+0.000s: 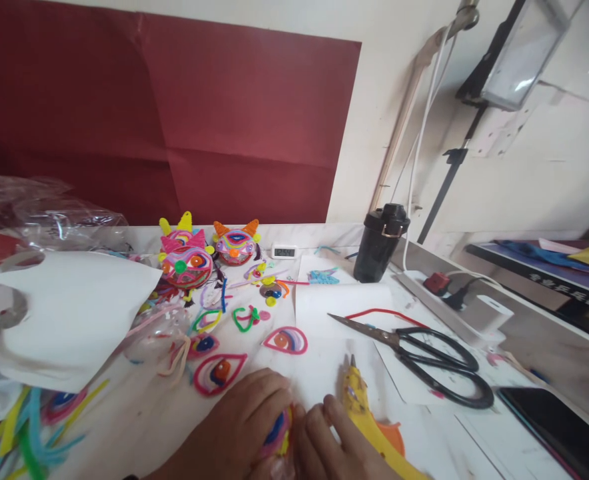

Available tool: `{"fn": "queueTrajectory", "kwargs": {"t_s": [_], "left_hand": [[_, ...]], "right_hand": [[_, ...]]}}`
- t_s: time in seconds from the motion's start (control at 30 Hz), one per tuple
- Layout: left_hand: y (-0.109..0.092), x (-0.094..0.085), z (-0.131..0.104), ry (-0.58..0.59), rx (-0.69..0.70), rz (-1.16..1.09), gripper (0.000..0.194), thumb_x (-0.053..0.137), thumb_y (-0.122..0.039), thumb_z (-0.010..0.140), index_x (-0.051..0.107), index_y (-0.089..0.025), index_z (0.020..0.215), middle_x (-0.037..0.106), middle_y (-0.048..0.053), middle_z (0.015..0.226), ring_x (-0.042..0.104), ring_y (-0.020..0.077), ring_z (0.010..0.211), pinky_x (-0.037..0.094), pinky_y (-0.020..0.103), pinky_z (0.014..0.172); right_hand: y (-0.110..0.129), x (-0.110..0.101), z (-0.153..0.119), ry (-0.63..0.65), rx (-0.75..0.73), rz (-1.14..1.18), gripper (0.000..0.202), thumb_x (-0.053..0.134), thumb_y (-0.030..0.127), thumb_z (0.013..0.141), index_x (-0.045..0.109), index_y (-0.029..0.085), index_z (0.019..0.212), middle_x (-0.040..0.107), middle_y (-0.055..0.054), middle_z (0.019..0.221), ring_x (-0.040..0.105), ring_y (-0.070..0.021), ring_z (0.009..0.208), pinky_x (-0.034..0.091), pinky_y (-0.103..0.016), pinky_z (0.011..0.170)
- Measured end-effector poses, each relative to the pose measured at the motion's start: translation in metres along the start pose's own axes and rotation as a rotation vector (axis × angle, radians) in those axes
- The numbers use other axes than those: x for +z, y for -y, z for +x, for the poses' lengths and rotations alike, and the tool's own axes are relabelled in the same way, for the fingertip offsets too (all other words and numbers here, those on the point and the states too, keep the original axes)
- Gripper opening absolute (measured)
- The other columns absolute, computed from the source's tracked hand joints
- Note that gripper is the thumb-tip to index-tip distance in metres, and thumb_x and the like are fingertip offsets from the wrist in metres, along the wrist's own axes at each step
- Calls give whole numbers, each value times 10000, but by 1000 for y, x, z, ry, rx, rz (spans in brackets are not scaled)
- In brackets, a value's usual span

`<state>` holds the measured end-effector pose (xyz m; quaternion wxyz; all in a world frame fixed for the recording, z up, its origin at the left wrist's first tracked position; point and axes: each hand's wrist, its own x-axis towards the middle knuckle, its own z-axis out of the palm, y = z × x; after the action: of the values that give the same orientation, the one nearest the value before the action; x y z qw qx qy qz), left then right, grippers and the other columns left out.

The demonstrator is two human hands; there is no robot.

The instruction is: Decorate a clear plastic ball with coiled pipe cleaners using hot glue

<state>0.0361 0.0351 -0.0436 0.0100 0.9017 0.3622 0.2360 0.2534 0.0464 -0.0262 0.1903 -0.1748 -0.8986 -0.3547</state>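
At the bottom centre, my left hand (239, 427) and my right hand (332, 443) come together with bent fingers around a fuzzy craft piece (277, 435) in pink, blue and yellow. Its lower part is mostly hidden by the fingers, and something clear shows beneath it. Just right of my right hand lies a yellow hot glue gun (369, 423) with a metal tip. Beyond my left hand are pink-rimmed eye shapes of pipe cleaner, one eye (219, 375) close to the knuckles and another eye (285, 341) farther off.
Large black-handled scissors (414, 353) lie at right, near a phone (554, 427). A black bottle (380, 243) stands behind them. Finished round crafts (235, 247) and a small digital clock (284, 251) stand at the back. White paper (69, 320) and loose pipe cleaners (27, 427) are at left.
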Motion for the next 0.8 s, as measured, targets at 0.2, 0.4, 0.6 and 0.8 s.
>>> {"fn": "queueTrajectory", "kwargs": {"t_s": [0.2, 0.4, 0.6, 0.8], "left_hand": [[-3, -2, -2, -57, 31, -49, 484, 381, -368, 1045, 295, -227, 1500, 559, 139, 1447, 536, 285, 1331, 481, 431, 1132], [-8, -9, -7, 96, -95, -127, 552, 459, -305, 1034, 244, -270, 1541, 449, 110, 1562, 414, 293, 1442, 402, 503, 1194], [-9, -10, -7, 73, -101, -180, 502, 475, -308, 1029, 322, -271, 1505, 461, 102, 1545, 423, 291, 1431, 406, 494, 1190], [-12, -15, -1, 79, -90, -197, 451, 471, -294, 1027, 373, -256, 1466, 474, 100, 1526, 434, 273, 1418, 415, 455, 1182]], "right_hand": [[7, 5, 0, -61, 77, 110, 218, 547, 93, 954, 733, 139, 850, 709, -68, 735, 531, -251, 732, 405, -453, 824], [-7, -12, 3, -5, 150, 348, 146, 664, 101, 841, 690, 137, 703, 627, -53, 673, 459, -224, 615, 364, -396, 594], [-14, -16, 0, 88, 197, 428, 78, 693, 48, 772, 690, 117, 736, 641, -47, 686, 489, -222, 632, 380, -386, 613], [-22, -23, 1, 223, 217, 532, 102, 657, 37, 790, 691, 129, 817, 674, -48, 748, 529, -223, 681, 395, -379, 663]]}}
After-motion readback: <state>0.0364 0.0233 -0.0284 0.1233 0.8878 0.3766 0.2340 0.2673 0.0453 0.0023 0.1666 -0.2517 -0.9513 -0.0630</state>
